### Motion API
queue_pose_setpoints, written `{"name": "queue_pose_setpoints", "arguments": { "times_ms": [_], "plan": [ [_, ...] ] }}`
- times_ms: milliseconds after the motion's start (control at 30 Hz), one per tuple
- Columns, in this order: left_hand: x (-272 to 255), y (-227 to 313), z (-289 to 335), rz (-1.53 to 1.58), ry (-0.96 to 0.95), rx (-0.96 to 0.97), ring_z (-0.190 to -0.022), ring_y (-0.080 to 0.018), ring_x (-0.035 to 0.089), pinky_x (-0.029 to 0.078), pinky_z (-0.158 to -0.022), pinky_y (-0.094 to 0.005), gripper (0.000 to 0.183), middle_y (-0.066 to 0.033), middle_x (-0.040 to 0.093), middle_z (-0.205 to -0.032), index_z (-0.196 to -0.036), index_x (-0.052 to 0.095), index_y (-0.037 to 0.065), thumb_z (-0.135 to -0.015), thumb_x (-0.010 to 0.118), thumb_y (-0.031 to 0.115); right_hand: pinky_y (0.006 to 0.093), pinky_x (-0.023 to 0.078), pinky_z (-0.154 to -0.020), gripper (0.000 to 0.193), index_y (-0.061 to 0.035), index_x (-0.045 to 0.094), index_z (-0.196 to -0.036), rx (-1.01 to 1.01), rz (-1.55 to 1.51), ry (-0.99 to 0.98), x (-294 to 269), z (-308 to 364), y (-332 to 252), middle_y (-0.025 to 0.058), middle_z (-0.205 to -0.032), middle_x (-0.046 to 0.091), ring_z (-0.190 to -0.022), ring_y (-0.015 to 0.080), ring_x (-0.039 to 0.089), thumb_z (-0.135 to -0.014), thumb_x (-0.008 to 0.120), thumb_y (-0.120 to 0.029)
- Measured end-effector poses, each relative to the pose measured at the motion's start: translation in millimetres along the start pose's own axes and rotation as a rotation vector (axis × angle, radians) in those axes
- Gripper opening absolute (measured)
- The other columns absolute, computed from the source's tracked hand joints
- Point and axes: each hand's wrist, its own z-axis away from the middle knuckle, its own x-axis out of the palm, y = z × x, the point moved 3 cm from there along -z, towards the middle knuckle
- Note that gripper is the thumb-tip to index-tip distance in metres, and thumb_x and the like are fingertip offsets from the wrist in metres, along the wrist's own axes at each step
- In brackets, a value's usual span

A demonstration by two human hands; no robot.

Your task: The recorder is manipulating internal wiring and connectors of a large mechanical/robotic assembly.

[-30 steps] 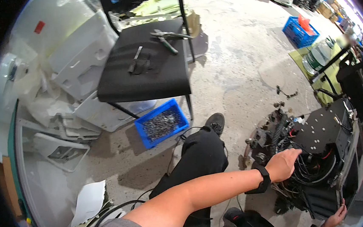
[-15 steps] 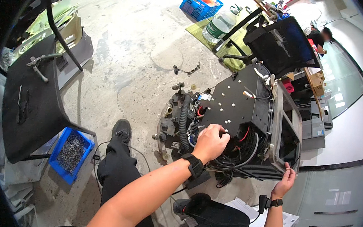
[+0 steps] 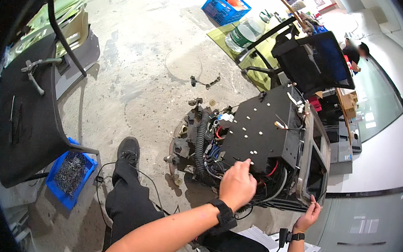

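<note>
A black box-shaped unit (image 3: 258, 125) stands on the floor before me, with small white pegs dotted over its flat face. My left hand (image 3: 238, 183) is at that face's lower edge, fingers pinched together beside a white peg; whatever they hold is too small or hidden to make out. My right hand (image 3: 309, 215) grips the lower corner of the grey frame (image 3: 305, 158) on the unit's right side. A bundle of black cables (image 3: 272, 188) spills out between my hands. A ribbed black hose (image 3: 201, 142) and tangled wires run down the unit's left side.
A black chair (image 3: 29, 117) with a metal part on it stands at left, above a blue tray of small screws (image 3: 71, 173). An office chair (image 3: 313, 59), a large water bottle (image 3: 243, 36) and a blue crate (image 3: 225, 9) are further off. A person (image 3: 354, 55) works at the back right.
The view has shifted slightly, so the unit sits lower in the picture. My left hand has moved a little along the panel's lower edge. My right hand stays on the frame corner.
</note>
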Motion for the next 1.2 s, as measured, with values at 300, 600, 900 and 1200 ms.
{"name": "queue_pose_setpoints", "arguments": {
  "times_ms": [300,600,900,1200],
  "plan": [
    [-3,12,14,-0.092,-0.197,0.000,-0.120,-0.0322,0.035,0.025,-0.102,-0.0402,0.063,-0.0246,0.037,-0.127,-0.125,0.028,-0.009,-0.071,0.051,0.015,0.0282,0.035,-0.090,0.020,0.0026,0.049,-0.099,-0.021,0.032,-0.006,4,3,-2,0.0114,-0.108,0.056,-0.099,0.0154,0.050,-0.092,0.036,-0.011],
    [-7,15,21,-0.165,-0.147,0.251,-0.113,-0.0377,0.041,0.031,-0.097,-0.0419,0.065,-0.0292,0.037,-0.124,-0.123,0.030,-0.012,-0.074,0.056,0.022,0.0293,0.036,-0.088,0.022,0.0028,0.051,-0.100,-0.043,0.150,-0.056,-27,-17,16,0.0114,-0.105,0.058,-0.096,0.0172,0.052,-0.091,0.039,-0.014],
    [-14,20,26,-0.243,-0.138,0.379,-0.110,-0.0376,0.043,0.033,-0.095,-0.0414,0.074,-0.0305,0.039,-0.121,-0.123,0.029,-0.013,-0.075,0.060,0.034,0.0299,0.040,-0.083,0.023,0.0021,0.052,-0.101,-0.035,0.392,0.082,-65,-20,68,0.0113,-0.100,0.061,-0.093,0.0205,0.055,-0.090,0.042,-0.014],
    [-10,20,26,-0.257,-0.133,0.342,-0.110,-0.0387,0.043,0.033,-0.096,-0.0417,0.073,-0.0313,0.036,-0.122,-0.124,0.027,-0.013,-0.072,0.059,0.026,0.0320,0.041,-0.078,0.022,0.0010,0.052,-0.098,0.064,0.535,0.206,-66,-21,79,0.0134,-0.091,0.060,-0.085,0.0243,0.055,-0.090,0.041,-0.017]
  ]
}}
